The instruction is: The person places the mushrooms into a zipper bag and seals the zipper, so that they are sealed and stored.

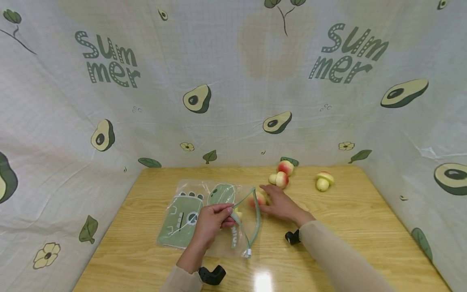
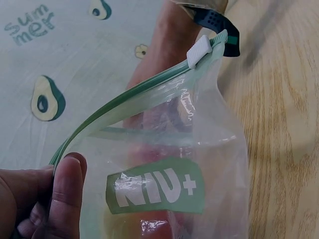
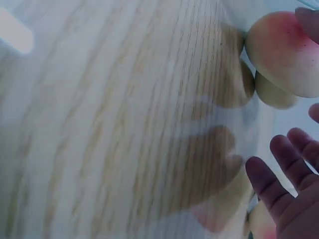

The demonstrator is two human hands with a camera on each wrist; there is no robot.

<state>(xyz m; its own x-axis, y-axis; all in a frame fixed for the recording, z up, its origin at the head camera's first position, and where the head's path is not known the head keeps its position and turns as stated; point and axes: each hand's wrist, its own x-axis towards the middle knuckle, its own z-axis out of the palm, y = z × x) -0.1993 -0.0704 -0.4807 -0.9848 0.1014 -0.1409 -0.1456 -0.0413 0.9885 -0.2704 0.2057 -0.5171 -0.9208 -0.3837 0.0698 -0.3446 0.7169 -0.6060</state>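
In the head view my left hand (image 1: 213, 223) pinches the green rim of a clear zip bag (image 1: 197, 251) printed with green cartoon figures. The bag's mouth gapes to the right, and its white slider (image 2: 199, 51) shows in the left wrist view. A red-and-yellow toy mushroom (image 1: 257, 199) is at the mouth, beside my right hand (image 1: 282, 204). The right wrist view shows my right thumb at the cap of this mushroom (image 3: 284, 52), the other fingers spread apart from it. Something yellow (image 1: 238, 214) shows through the bag near my left fingers.
Beyond my right hand lie two toy mushrooms, one (image 1: 280, 179) in front of the other (image 1: 286, 167). Another mushroom (image 1: 324, 181) stands farther right. A printed cloth (image 1: 233, 134) hangs behind the wooden table (image 1: 350, 227) and at both sides.
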